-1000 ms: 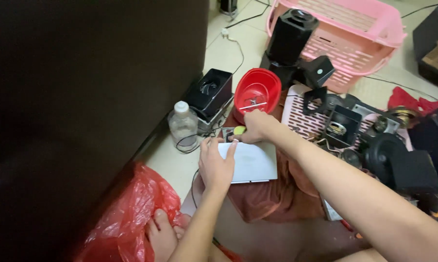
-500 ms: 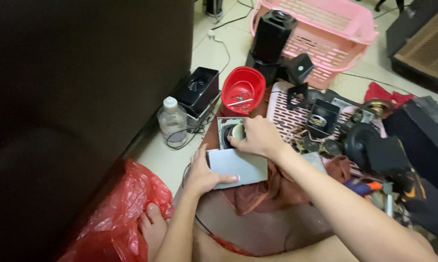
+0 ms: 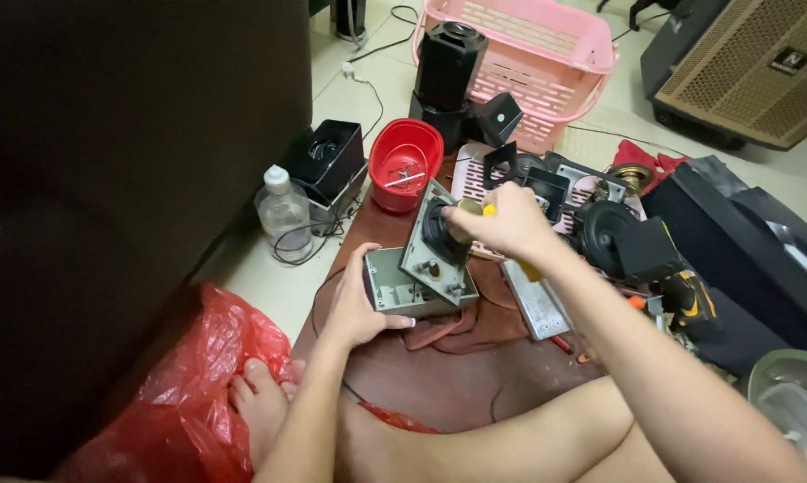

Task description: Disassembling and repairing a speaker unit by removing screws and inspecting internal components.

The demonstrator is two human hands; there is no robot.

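A small grey speaker box [image 3: 393, 288] lies open on a brown cloth [image 3: 439, 358] on the floor. My left hand [image 3: 357, 304] grips its near left side. My right hand [image 3: 502, 222] holds the grey front panel [image 3: 432, 259], tilted up out of the box, by the black round speaker driver [image 3: 439, 234] fixed to it. A yellow-handled tool [image 3: 489, 209] sticks out of the same hand's fingers.
A red bowl [image 3: 405, 163], a clear bottle [image 3: 282, 211] and a black box [image 3: 325, 159] stand to the left. A pink basket [image 3: 547, 55] and black speaker [image 3: 446, 63] sit behind. Loose speaker parts [image 3: 600, 224] lie right. A red plastic bag [image 3: 189, 394] is by my foot.
The box was closed with its pale face up; now its front panel with the driver is lifted and tilted out by my right hand. My left hand still holds the box.
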